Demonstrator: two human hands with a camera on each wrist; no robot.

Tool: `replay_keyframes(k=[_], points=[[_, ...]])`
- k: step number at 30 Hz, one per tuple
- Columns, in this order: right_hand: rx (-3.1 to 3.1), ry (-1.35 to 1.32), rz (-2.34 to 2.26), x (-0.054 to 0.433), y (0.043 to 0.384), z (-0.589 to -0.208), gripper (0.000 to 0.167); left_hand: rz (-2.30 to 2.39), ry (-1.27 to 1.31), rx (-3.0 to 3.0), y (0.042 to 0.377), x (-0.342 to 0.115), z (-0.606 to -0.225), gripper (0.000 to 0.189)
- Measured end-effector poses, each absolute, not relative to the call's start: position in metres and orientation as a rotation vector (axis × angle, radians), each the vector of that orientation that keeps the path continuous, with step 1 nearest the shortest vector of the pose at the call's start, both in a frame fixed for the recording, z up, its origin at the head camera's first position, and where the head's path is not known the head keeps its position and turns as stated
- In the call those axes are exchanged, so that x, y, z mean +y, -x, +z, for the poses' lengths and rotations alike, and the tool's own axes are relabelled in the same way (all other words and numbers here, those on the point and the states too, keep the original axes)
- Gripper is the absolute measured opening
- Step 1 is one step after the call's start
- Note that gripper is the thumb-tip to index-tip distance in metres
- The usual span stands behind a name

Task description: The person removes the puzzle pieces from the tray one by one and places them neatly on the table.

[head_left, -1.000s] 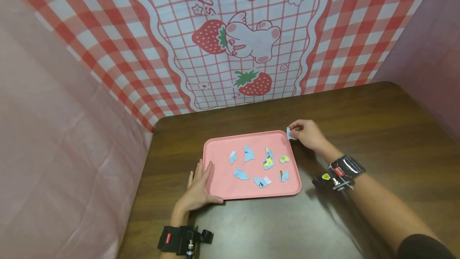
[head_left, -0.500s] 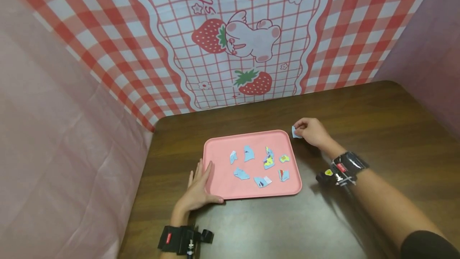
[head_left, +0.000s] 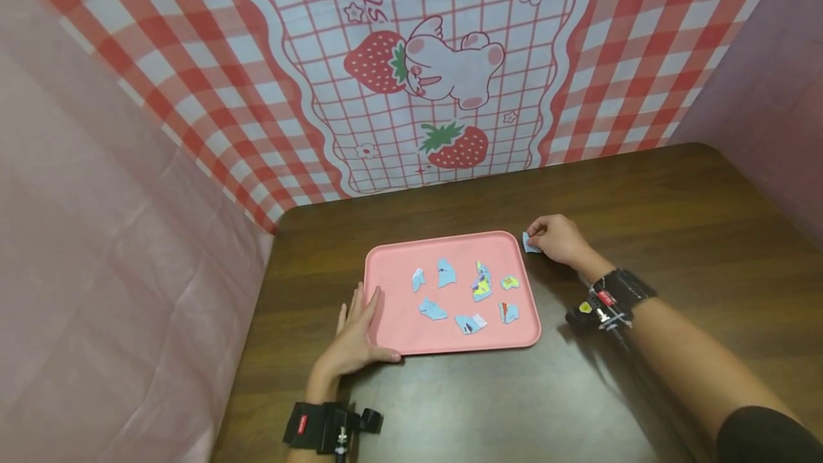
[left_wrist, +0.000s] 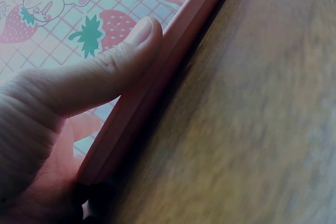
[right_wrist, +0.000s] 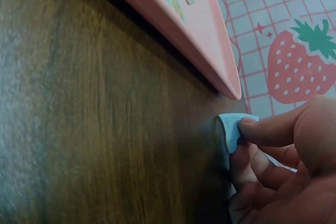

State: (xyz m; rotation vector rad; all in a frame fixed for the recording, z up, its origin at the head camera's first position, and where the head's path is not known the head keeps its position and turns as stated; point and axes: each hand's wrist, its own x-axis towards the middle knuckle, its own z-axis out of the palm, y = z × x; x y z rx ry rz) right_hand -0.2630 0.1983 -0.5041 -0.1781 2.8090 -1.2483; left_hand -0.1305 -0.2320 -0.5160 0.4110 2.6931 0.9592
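Observation:
My right hand (head_left: 558,239) pinches a light-blue puzzle piece (right_wrist: 232,129) between thumb and fingers. The piece is beside the far right corner of the pink tray (head_left: 398,334), over the wooden table, with its irregular edge showing in the right wrist view. My left hand (head_left: 353,341) rests at the tray's near left corner, fingers spread along the left side and thumb (left_wrist: 131,45) lying straight against the front rim. Several irregular pieces lie apart in the tray, among them a blue-and-yellow piece (head_left: 481,284), a small yellow piece (head_left: 510,282) and one with a red patch (head_left: 508,312).
The brown wooden table (head_left: 463,406) extends around the tray on all sides. Behind it hangs a red-checked cloth (head_left: 476,77) printed with strawberries. A pale pink curtain (head_left: 116,234) closes off the left side.
My right hand has shifted slightly right with the puzzle piece, from the tray's corner to just beyond it, then dipped a little nearer. The left hand and the tray have stayed put.

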Motion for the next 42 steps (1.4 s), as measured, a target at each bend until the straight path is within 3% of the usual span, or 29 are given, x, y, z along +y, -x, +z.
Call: replay_keyframes(k=[19,34,42], points=[[3.013,0.174,-1.041,0.191,0.263,-0.510,0.008,0.968,-0.412,2.694,0.130,-0.231,-0.514,0.128],[3.008,0.158,-1.133,0.192,0.260,-0.512,0.010,0.980,-0.404,2.680,0.130,-0.231,-0.516,0.130],[2.921,0.341,-1.244,0.178,0.243,-0.506,0.010,0.956,-0.394,2.684,0.130,-0.230,-0.515,0.129]])
